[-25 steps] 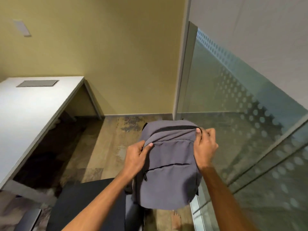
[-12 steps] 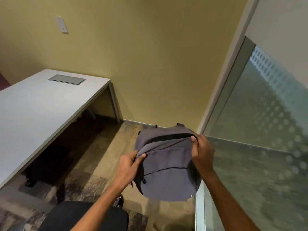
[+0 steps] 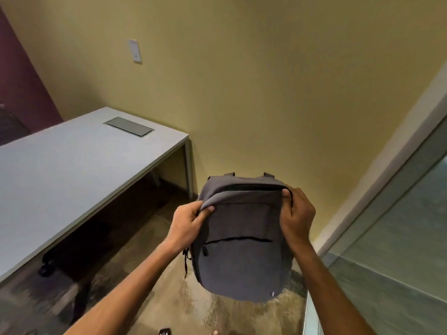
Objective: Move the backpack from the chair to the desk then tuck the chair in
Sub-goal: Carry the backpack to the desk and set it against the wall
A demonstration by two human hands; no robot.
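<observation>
A grey backpack (image 3: 242,238) hangs in the air in front of me, upright, its front pocket facing me. My left hand (image 3: 188,224) pinches its upper left edge. My right hand (image 3: 297,218) grips its upper right corner near the top zip. The white desk (image 3: 60,170) stretches to the left, its near corner about level with the backpack's top. The backpack is to the right of the desk and apart from it. The chair is out of view.
A grey cable hatch (image 3: 128,126) is set into the desk top near the far end. A dark caster (image 3: 44,270) shows under the desk. A yellow wall stands ahead, and a frosted glass partition (image 3: 399,238) closes the right side. Carpeted floor lies below.
The backpack has risen off the chair in both hands and the view has swung left and up. The black chair seat has dropped out of the frame; more of the desk shows.
</observation>
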